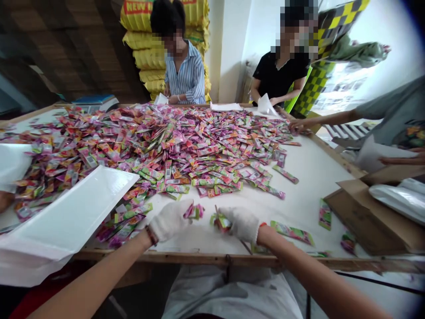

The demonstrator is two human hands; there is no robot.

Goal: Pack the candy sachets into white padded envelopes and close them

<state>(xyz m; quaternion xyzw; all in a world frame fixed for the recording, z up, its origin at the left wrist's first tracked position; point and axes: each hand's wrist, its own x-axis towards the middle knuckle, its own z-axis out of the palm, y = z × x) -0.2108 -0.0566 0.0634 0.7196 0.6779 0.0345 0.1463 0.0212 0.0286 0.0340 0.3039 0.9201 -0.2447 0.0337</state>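
white envelope (73, 212) overhanging desk (308, 173) edge, sachet heap (166, 141) behind it, gloved left hand (171, 220) pinching pink-green sachets (195, 212), count unclear, gloved right hand (244, 223) near it, pinching green-red sachets (222, 223), loose sachets (292, 232) beyond, cardboard box (368, 217) far right

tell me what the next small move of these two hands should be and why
Probably ease the left hand toward the right hand so their bundles meet. The left holds pink-and-green packets, the right holds similar packets, and the two sit close together, apart only by a gap above the white tabletop.
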